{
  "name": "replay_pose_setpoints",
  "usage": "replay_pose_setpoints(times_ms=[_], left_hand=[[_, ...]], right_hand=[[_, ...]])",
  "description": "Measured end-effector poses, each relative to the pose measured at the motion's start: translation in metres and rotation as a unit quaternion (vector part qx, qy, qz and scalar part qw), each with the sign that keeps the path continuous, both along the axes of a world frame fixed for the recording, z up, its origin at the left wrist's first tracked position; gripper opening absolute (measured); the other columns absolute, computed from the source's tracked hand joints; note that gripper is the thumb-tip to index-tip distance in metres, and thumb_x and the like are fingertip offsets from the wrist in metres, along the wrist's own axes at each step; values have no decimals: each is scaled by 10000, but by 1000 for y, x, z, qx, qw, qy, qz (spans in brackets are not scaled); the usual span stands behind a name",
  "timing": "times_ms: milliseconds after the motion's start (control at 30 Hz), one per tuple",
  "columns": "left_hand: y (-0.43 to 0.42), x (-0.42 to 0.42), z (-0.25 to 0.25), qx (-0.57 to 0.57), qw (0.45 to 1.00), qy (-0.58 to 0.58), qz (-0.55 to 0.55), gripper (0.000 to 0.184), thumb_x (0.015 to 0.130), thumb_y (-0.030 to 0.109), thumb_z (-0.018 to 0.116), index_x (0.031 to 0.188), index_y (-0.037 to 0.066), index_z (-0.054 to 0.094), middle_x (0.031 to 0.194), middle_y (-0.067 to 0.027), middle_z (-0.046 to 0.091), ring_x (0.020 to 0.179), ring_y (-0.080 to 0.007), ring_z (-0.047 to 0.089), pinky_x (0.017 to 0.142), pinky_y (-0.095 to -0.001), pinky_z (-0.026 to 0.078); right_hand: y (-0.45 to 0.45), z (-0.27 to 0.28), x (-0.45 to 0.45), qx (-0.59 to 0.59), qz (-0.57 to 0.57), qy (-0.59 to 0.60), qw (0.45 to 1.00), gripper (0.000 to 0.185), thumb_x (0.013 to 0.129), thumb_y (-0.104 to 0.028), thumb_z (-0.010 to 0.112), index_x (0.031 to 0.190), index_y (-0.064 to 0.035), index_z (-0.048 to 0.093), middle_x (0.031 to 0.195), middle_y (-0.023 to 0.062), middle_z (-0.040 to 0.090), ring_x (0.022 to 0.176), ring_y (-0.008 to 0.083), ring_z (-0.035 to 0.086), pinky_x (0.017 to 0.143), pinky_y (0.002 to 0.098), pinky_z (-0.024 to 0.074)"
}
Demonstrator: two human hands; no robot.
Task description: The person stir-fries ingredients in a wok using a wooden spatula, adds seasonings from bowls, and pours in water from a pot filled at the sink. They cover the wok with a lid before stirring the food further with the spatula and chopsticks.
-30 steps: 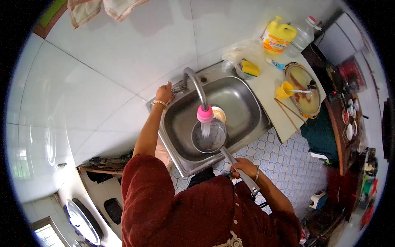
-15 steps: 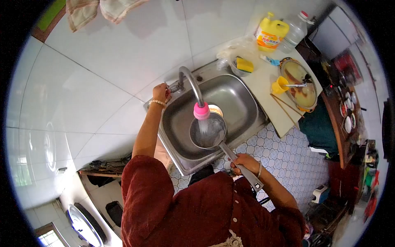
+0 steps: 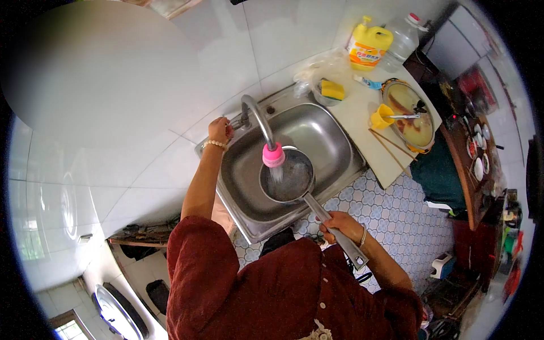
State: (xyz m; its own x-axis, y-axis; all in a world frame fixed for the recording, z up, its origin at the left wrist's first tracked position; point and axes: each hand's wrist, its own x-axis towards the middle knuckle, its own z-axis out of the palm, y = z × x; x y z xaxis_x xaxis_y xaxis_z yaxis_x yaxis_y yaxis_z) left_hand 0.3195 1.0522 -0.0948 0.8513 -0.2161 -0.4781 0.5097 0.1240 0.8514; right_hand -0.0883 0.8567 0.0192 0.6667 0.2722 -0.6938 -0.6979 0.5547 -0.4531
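My left hand [image 3: 219, 131] is closed around the handle at the base of the metal faucet [image 3: 260, 116], a beaded bracelet on its wrist. Water runs from the faucet's pink nozzle [image 3: 273, 155] into a saucepan [image 3: 292, 173]. My right hand [image 3: 340, 225] grips the pan's long grey handle and holds the pan over the stainless steel sink [image 3: 335, 136]. Some water shows in the pan. Behind its far rim, a pale edge of something is mostly hidden.
Right of the sink, a counter [image 3: 378, 170] bears chopsticks [image 3: 391, 150], a yellow cup [image 3: 381, 117], a covered round dish [image 3: 409, 127], a bowl with a yellow sponge [image 3: 332, 89], a yellow detergent bottle [image 3: 369, 46] and a clear jug [image 3: 403, 41]. Tiled wall [image 3: 153, 107] stands left.
The pan has shifted slightly, and the pale object behind it is more hidden. Water keeps running. A blurred patch now covers the upper left of the view.
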Motion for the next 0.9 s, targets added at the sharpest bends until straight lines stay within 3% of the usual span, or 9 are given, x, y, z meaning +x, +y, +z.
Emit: replay_pose_setpoints(times_ms=[67, 133, 467, 533, 667, 767, 833, 867, 900], left_hand=[[0, 4, -8, -10, 1000, -11, 2, 142, 807, 91, 477, 729, -13, 534, 614, -58, 458, 487, -144, 444, 428, -255, 387], [0, 5, -11, 38, 999, -17, -1, 140, 803, 113, 487, 755, -12, 528, 638, -60, 466, 486, -139, 440, 416, -256, 384], [-9, -9, -5, 0, 997, -50, 65, 194, 824, 211, 519, 790, 20, 519, 649, -59, 497, 458, -139, 434, 421, -268, 427], [-13, -13, -5, -21, 987, -68, 142, 326, 850, 332, 491, 694, 46, 497, 588, -29, 466, 403, -107, 423, 350, -238, 354], [-10, -19, -8, -35, 990, -45, 131, 344, 848, 360, 493, 690, 54, 495, 570, -24, 467, 411, -106, 436, 361, -244, 356], [-4, -16, -28, 3, 989, -118, 89, 342, 855, 387, 483, 721, 75, 518, 545, -29, 485, 426, -116, 465, 383, -227, 349], [0, -16, -37, 1, 983, -138, 119, 328, 857, 352, 487, 694, 68, 505, 547, -12, 462, 472, -110, 450, 406, -240, 360], [-6, -20, -31, -34, 984, -123, 125, 297, 860, 337, 477, 741, 68, 517, 578, -20, 490, 480, -118, 455, 423, -237, 367], [10, -13, -51, 2, 987, -140, 83, 277, 854, 333, 473, 799, 68, 530, 639, -36, 516, 528, -126, 481, 449, -232, 376]], right_hand=[[2, 6, 2, -9, -34, -8, 999, 162, 777, -120, 522, 815, 19, 448, 642, 85, 506, 475, 153, 504, 423, 275, 412], [3, 14, 3, -23, -30, -7, 999, 159, 779, -120, 521, 810, 18, 447, 640, 84, 503, 475, 152, 505, 424, 274, 414], [1, 12, -4, -15, -29, -40, 999, 174, 797, -125, 521, 863, 17, 446, 662, 76, 504, 498, 147, 502, 467, 271, 423], [-2, 9, -7, -2, -30, -44, 999, 179, 798, -127, 523, 873, 17, 448, 663, 74, 503, 507, 145, 501, 472, 268, 423], [-12, 1, -20, 20, -24, -58, 998, 214, 797, -143, 537, 912, 13, 446, 675, 67, 507, 513, 139, 500, 474, 261, 418], [-15, 14, -29, 21, -69, -55, 996, 239, 792, -163, 547, 922, 13, 450, 667, 63, 513, 494, 135, 497, 456, 256, 408], [-21, 8, -37, 17, -60, -52, 997, 249, 788, -162, 550, 931, 15, 450, 677, 61, 515, 487, 134, 495, 446, 257, 406], [-35, 9, -50, 14, -51, -53, 997, 259, 784, -162, 554, 939, 18, 449, 687, 59, 517, 479, 132, 492, 437, 259, 404], [-37, 12, -56, -1, -76, -50, 996, 259, 784, -162, 554, 939, 18, 449, 687, 59, 517, 479, 132, 492, 437, 259, 405]])
